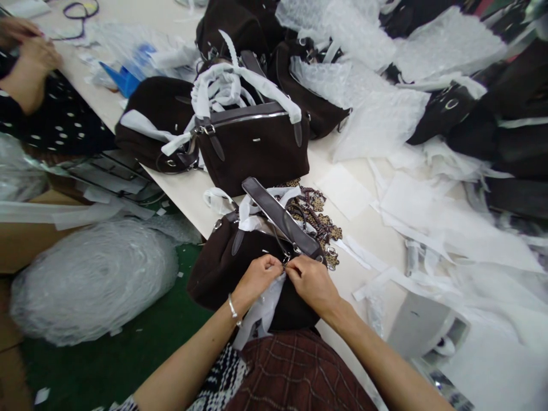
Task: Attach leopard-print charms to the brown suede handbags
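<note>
A dark brown handbag (261, 265) lies tilted at the table's near edge, against my body. At its front side my left hand (261, 277) and my right hand (310, 282) meet fingertip to fingertip, both pinched closed by a small metal clasp (286, 260). White tissue paper (266, 305) hangs down from just under my fingers. What exactly sits between the fingertips is too small to tell. A wide dark brown strap (280, 217) lies across the bag's top, and more white wrapping covers the handle. Leopard-patterned charms (327, 228) on cords lie beside the bag.
Another brown handbag (257, 145) with wrapped handles stands just beyond, more bags behind it. Bubble wrap (381, 108) and white paper sheets (440, 211) cover the right side. A grey tape dispenser (422, 325) is near right. A bubble wrap roll (94, 279) stands on the left; a co-worker's hands (36, 51) show upper left.
</note>
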### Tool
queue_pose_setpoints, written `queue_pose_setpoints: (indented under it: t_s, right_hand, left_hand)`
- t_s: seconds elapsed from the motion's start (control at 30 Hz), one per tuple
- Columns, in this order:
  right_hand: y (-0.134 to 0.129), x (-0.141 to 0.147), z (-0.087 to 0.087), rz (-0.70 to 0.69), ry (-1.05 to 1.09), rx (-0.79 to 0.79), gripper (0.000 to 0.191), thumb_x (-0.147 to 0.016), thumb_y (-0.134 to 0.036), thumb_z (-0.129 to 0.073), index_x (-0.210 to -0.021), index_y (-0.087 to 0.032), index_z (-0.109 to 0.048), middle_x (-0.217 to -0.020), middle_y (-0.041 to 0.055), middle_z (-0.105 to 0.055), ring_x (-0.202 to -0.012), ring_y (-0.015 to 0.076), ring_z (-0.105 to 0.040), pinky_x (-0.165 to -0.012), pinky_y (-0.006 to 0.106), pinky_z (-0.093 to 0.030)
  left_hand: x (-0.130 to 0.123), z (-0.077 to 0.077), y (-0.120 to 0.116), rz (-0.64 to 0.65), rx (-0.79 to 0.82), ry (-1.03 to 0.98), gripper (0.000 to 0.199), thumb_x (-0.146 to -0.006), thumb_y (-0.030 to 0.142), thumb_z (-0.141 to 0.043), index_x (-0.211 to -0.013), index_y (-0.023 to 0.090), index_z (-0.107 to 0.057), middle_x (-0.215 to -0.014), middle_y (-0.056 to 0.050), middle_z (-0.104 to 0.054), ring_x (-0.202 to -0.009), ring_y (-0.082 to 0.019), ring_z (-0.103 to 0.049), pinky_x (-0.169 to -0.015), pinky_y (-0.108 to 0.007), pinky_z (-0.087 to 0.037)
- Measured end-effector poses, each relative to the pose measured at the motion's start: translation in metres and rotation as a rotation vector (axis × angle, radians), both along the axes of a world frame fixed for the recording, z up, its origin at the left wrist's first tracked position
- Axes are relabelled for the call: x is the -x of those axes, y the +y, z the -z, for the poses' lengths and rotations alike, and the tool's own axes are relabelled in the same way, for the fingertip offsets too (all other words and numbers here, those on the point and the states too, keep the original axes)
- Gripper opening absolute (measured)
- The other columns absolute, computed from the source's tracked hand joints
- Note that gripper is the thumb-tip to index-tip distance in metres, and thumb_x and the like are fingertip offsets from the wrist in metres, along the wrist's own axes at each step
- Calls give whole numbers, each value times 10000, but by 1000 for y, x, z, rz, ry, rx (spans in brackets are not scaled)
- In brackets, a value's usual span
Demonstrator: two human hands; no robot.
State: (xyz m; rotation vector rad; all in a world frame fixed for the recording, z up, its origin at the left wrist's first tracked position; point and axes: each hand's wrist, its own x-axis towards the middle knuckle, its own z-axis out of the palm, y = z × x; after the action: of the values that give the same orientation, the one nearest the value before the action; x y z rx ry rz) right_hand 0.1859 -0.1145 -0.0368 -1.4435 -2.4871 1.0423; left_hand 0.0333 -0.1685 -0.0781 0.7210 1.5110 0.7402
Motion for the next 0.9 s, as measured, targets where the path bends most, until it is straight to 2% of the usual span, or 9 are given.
queue_pose_setpoints:
  t_s: [0.13, 0.3, 0.37, 0.47, 0.57, 0.67, 0.77, 0.9]
  right_hand:
    - [-4, -1, 2, 84, 89, 63, 177, -876, -153, -528, -773, -196, -665, -803, 38, -687, -756, 160, -627, -717, 264, -430]
    - [-4, 2, 0, 196, 155, 114, 169, -842, -158, -545, -752, -209, -679, -784, 26, -704, -737, 164, -637, -700, 266, -440]
    - [-4, 3, 0, 263, 171, 159, 169, -831, -182, -553, -718, -214, -675, -729, 18, -704, -688, 164, -636, -655, 262, -440]
    - [-2, 3, 2, 317, 194, 236, 167, -828, -227, -554, -721, -219, -682, -643, 3, -689, -614, 166, -623, -598, 260, -435]
    - [0, 3, 4, 305, 189, 251, 164, -831, -232, -552, -741, -222, -689, -645, -2, -685, -623, 164, -622, -605, 257, -434]
    - [-1, 2, 5, 254, 154, 166, 175, -841, -199, -540, -731, -221, -675, -719, 10, -694, -677, 158, -621, -654, 258, -428]
    - [-2, 1, 7, 205, 141, 110, 183, -851, -177, -532, -714, -210, -650, -760, 19, -688, -708, 155, -614, -676, 257, -418]
    - [1, -5, 9, 122, 153, 134, 174, -838, -137, -535, -731, -206, -654, -757, 16, -682, -716, 151, -609, -677, 248, -414]
  left_hand:
    - [3, -5, -2, -10, -24, 3, 235, -798, 363, -546, -771, 145, -632, -691, 5, -588, -632, -118, -496, -578, -219, -364]
    - [6, -22, 7, 64, -117, 185, 195, -795, 290, -523, -678, 157, -604, -661, 15, -576, -650, -120, -495, -608, -226, -368]
    - [6, -21, 10, 64, -113, 179, 156, -768, 282, -556, -690, 157, -607, -660, 17, -573, -635, -116, -486, -587, -222, -357]
    - [6, -14, 12, 21, -80, 50, 163, -731, 314, -620, -728, 151, -603, -652, 26, -550, -595, -102, -456, -554, -214, -338]
    - [6, -8, 11, -22, -56, -42, 191, -738, 335, -619, -729, 147, -590, -641, 34, -533, -581, -94, -441, -558, -214, -338]
    - [6, -10, 11, -2, -73, 39, 191, -787, 326, -553, -717, 153, -591, -651, 29, -535, -610, -104, -457, -574, -220, -348]
    - [5, -14, 10, 38, -80, 143, 150, -778, 277, -539, -717, 156, -603, -681, 16, -568, -650, -114, -490, -603, -223, -369]
    - [2, -10, 8, 32, -42, 88, 116, -721, 257, -588, -771, 156, -615, -709, 6, -597, -652, -117, -518, -599, -217, -386]
